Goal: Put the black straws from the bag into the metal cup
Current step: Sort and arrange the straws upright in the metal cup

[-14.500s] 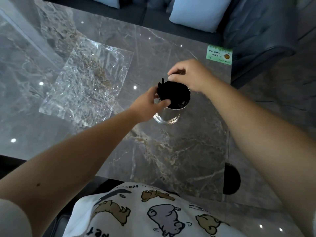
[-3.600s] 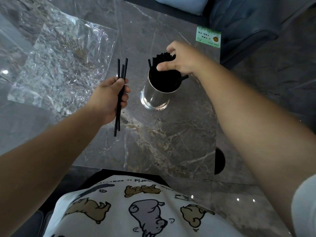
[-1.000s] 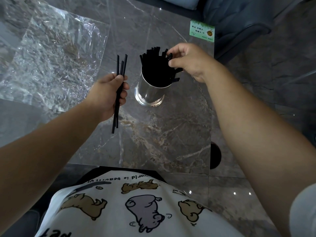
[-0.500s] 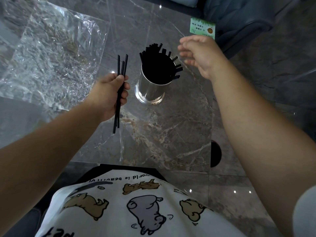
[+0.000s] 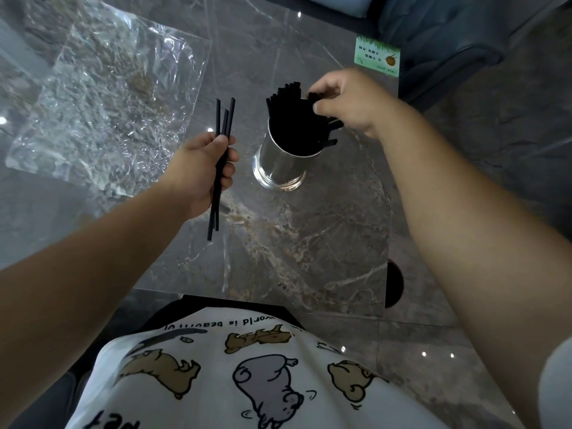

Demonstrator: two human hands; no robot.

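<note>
While the left hand (image 5: 201, 171) grips three black straws (image 5: 223, 125), the right hand (image 5: 346, 102) works.
Its fingers (image 5: 322, 88) pinch straw tops (image 5: 291, 119) in the metal cup (image 5: 280, 168).

This looks like a home living room. A low grey marble-look counter (image 5: 309, 243) stands on glossy grey floor tiles (image 5: 479, 134). Just beyond the counter's far edge sits a dark blue upholstered sofa (image 5: 439, 23) with a pale blue cushion (image 5: 363, 4) on it. A small green printed card (image 5: 377, 56) lies at the counter's far corner nearest the sofa.
</note>
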